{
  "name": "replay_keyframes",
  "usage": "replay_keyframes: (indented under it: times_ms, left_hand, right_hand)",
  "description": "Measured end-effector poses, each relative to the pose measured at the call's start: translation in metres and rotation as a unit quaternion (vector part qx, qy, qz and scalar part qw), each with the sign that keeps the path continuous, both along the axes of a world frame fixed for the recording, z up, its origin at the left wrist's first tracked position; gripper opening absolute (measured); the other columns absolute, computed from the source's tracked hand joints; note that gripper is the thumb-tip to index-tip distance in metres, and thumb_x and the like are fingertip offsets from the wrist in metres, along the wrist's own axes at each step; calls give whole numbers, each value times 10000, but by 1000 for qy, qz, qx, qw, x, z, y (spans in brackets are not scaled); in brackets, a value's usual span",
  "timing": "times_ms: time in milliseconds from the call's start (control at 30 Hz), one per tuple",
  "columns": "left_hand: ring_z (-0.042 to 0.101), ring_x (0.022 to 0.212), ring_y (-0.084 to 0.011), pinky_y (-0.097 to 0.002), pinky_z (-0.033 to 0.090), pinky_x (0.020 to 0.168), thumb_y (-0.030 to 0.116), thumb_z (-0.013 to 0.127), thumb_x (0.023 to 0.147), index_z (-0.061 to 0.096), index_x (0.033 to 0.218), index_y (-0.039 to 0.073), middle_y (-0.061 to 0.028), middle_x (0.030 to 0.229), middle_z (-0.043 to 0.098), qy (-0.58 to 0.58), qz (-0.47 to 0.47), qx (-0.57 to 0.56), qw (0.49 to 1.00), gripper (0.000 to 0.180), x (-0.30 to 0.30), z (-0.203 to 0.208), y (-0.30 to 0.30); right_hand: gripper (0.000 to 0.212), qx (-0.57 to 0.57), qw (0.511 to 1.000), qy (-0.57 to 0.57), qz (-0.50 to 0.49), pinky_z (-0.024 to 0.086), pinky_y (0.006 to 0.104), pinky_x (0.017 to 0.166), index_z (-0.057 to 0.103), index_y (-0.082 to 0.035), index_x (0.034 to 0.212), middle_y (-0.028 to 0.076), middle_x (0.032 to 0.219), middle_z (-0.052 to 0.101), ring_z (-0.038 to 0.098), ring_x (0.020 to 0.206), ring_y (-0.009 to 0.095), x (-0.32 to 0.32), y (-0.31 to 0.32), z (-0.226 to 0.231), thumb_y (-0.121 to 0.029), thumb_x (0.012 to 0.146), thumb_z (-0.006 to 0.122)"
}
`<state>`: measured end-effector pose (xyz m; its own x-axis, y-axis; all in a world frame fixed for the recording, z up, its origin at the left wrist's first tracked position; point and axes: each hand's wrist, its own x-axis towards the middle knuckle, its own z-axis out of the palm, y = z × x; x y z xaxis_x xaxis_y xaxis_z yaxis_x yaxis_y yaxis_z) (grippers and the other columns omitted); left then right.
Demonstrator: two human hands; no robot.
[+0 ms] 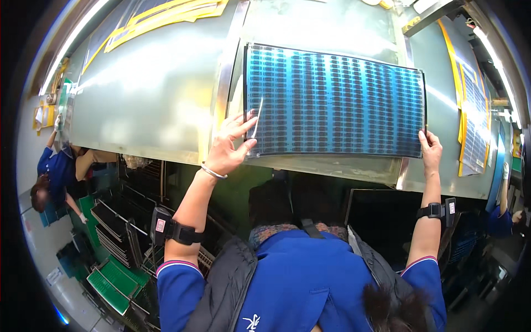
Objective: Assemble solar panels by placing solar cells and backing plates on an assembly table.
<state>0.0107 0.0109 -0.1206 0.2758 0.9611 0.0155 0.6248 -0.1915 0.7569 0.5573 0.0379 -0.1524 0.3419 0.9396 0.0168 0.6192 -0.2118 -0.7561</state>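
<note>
A large flexible blue sheet (337, 102) printed with rows of small dark patterns lies over a grey metal table (155, 94). My left hand (229, 146) pinches the sheet's lower left corner, where a thin film edge lifts up. At the lower right corner my right hand (430, 150) grips the sheet's edge. Both forearms wear black straps with small devices.
Yellow-edged sheets (166, 16) lie at the far left of the table, and more patterned sheets (473, 119) sit at the right. Green racks (110, 282) stand below left. Another person in blue (55, 171) works at the left, and one more at the right (500, 218).
</note>
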Motion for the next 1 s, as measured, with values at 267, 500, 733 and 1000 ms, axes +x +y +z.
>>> replay_keyframes:
  times_ms: [267,500,733,1000]
  left_hand:
    - [272,1367,-303,-423,220,1111,95,736,684,506,1311,146,-137,1385,438,91,-19,9,996,670,-1,-18,-3]
    - [161,1408,-279,-440,58,1137,116,712,707,460,1355,146,-101,1476,309,31,-25,-29,999,696,-1,-17,-4]
    - [138,1414,-271,-431,61,1137,143,724,704,452,1361,151,-101,1485,291,59,-35,-15,998,711,-4,-16,-2]
    - [236,1378,-291,-441,166,1114,240,763,669,446,1363,192,-82,1475,320,115,-26,4,993,765,-2,-17,-6]
  right_hand:
    - [255,7,992,123,-30,434,208,810,645,-15,1094,3,958,636,558,865,65,10,-2,-17,-139,871,650]
    - [258,-9,992,123,-38,434,202,812,644,-19,1101,2,955,636,561,868,66,11,-4,-15,-140,873,648]
    - [265,-10,991,131,-37,439,207,820,637,-12,1106,9,970,638,566,878,71,8,-4,-13,-134,872,649]
    - [278,-22,991,128,-22,418,194,856,623,-9,1134,8,1036,631,554,939,62,11,-5,-17,-135,886,632]
